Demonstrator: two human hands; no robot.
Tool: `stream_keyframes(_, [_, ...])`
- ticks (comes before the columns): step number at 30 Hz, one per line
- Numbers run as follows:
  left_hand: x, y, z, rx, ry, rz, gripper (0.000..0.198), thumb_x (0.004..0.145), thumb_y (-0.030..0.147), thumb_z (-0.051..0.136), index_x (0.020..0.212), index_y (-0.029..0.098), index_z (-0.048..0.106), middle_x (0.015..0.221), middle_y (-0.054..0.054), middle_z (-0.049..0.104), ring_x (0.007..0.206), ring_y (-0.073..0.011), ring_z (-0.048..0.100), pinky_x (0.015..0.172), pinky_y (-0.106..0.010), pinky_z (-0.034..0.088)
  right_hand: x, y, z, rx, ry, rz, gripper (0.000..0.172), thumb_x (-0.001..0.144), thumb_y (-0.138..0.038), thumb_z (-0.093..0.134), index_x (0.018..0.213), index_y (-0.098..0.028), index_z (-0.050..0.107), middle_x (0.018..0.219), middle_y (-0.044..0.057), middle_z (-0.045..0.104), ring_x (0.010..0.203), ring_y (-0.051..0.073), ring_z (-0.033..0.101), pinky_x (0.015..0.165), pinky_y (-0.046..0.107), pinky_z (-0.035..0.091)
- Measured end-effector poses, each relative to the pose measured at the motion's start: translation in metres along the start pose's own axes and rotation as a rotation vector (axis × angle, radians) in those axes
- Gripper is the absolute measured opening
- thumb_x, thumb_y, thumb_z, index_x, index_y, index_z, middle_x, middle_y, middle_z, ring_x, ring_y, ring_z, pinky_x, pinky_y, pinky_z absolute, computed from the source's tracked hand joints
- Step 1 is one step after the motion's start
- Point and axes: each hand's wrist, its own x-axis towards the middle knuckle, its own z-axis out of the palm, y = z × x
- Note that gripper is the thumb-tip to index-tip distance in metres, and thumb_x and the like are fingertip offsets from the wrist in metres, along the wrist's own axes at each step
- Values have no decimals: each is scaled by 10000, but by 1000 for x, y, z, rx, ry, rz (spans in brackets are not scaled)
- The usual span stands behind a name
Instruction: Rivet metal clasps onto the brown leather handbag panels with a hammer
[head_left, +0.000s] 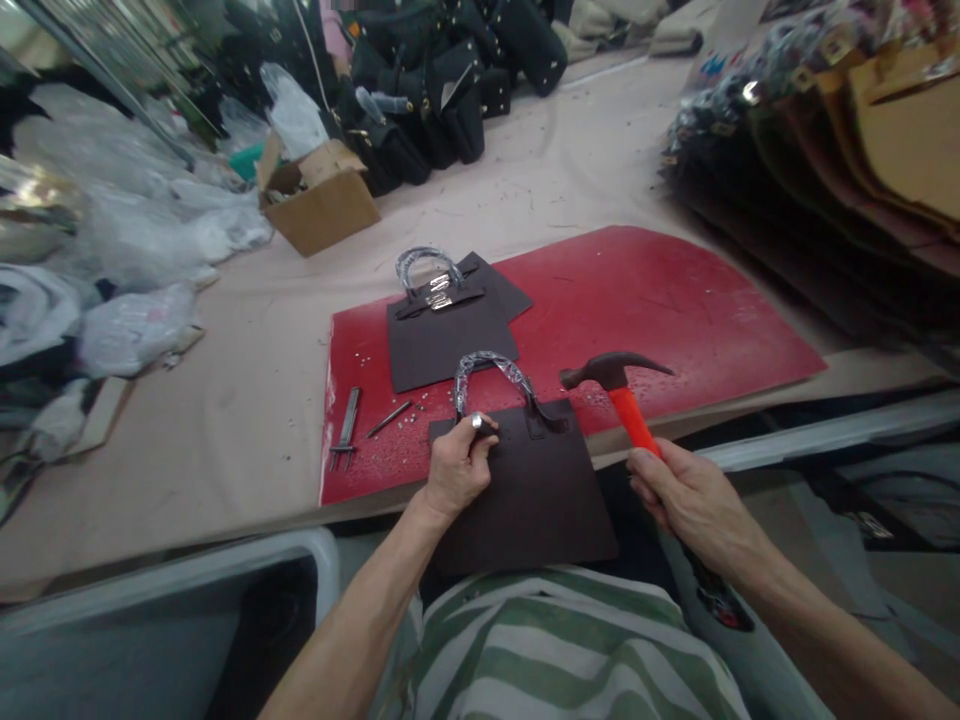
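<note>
Left hand (459, 468) closed about a small silver-topped piece (478, 423), at ten o'clock on the dark brown panel (551, 495). Right hand (682, 490) grips the hammer (636, 420), at the panel's two o'clock. Second panel (442, 352) at eleven o'clock, on red mat (645, 290).

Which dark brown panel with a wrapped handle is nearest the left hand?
The dark brown rectangular panel by the green-striped shirt; the left hand overlaps its top edge. Other dark panels lie beyond, on the red mat.
</note>
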Motion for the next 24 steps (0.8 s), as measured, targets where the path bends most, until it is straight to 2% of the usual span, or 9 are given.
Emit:
stream_keyframes(4, [0, -2, 1, -3, 13, -5, 134, 927, 149, 550, 1029, 196, 622, 928, -39, 737, 838, -150, 721, 793, -237, 565, -5, -16, -8, -156, -4, -152, 425, 911, -614, 462, 719, -235, 476, 556, -46, 455, 460, 108, 413, 423, 237, 334])
stream_keyframes(11, [0, -3, 4, 11, -27, 8, 109, 939, 178, 539, 1028, 209, 593, 918, -47, 729, 838, -171, 719, 777, -256, 570, -13, -58, -12, -419, 5, -397, 341, 947, -502, 426, 712, -255, 443, 507, -56, 409, 444, 127, 370, 446, 264, 259])
stream_keyframes(17, [0, -3, 6, -29, -6, -11, 133, 920, 153, 544, 1028, 214, 591, 924, -48, 731, 846, -178, 723, 792, -271, 583, -26, -102, -10, -575, 112, -710, 336, 984, -461, 390, 720, -256, 426, 495, -51, 443, 400, 128, 391, 445, 266, 256])
stream_keyframes(20, [0, -5, 7, -30, 0, -17, 138, 917, 148, 542, 1026, 215, 595, 928, -55, 732, 857, -186, 727, 794, -280, 589, -29, -102, -3, -672, 168, -857, 336, 1022, -442, 347, 756, -252, 428, 521, -34, 502, 391, 130, 414, 450, 273, 257])
stream_keyframes(24, [-1, -7, 9, 9, 1, 10, 161, 906, 139, 544, 1033, 211, 610, 891, -59, 730, 799, -193, 729, 730, -275, 589, -25, -102, -3, -955, 50, -932, 350, 1042, -400, 304, 758, -248, 441, 514, -9, 548, 381, 147, 437, 452, 307, 197])
